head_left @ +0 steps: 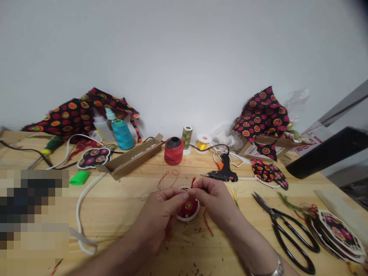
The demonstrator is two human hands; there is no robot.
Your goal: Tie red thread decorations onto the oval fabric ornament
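Note:
A round ornament point(188, 213) with a white openwork rim and a dark red patterned middle is between my two hands, just over the table. My left hand point(163, 210) is closed, thumb and fingertips pinching at the ornament's upper left edge. Fingertips of my right hand point(212, 196) are pressed together on a thin red cord point(193, 181) at the ornament's top. The exact grip is partly hidden by the fingers. Another piece of red cord point(207, 223) hangs or lies just right of the ornament.
Black-handled scissors point(290, 232) and stacked ornaments point(339, 234) lie at right. Behind my hands are a glue gun point(222, 171), a red thread cone point(174, 152) and a long cardboard box point(135, 160). A white cable point(79, 207) curves at left, near a green cap point(79, 178).

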